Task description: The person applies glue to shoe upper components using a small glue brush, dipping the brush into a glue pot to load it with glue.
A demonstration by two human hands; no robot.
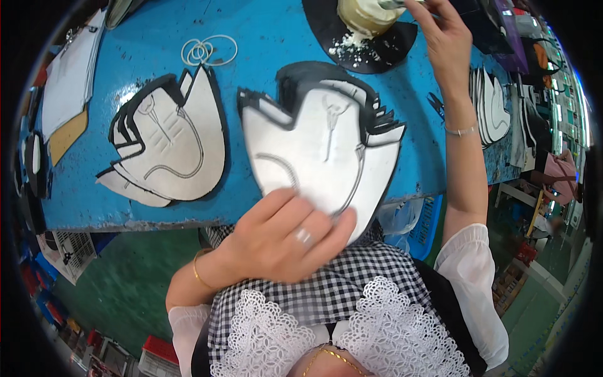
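A stack of white shoe uppers [308, 141] with black edges and stitched curved lines lies in front of me, its near end overhanging the table edge. My left hand [289, 235], slightly blurred, has its fingers curled over that near end, closed on the top shoe upper. At the far side, my right hand [443, 31] pinches a thin grey-green tool [392, 4] whose lower end is in a tub of cream-coloured paste [369, 16]. I cannot make out the kind of tool. White crumbs of paste lie on the black sheet [389, 53] under the tub.
Another stack of shoe uppers [169, 141] lies on the blue table [264, 38] at left, below pale rings [209, 50]. Papers [72, 75] are at far left. More white pieces [490, 110] stand beyond my right forearm. A blue basket [427, 229] sits below the table edge.
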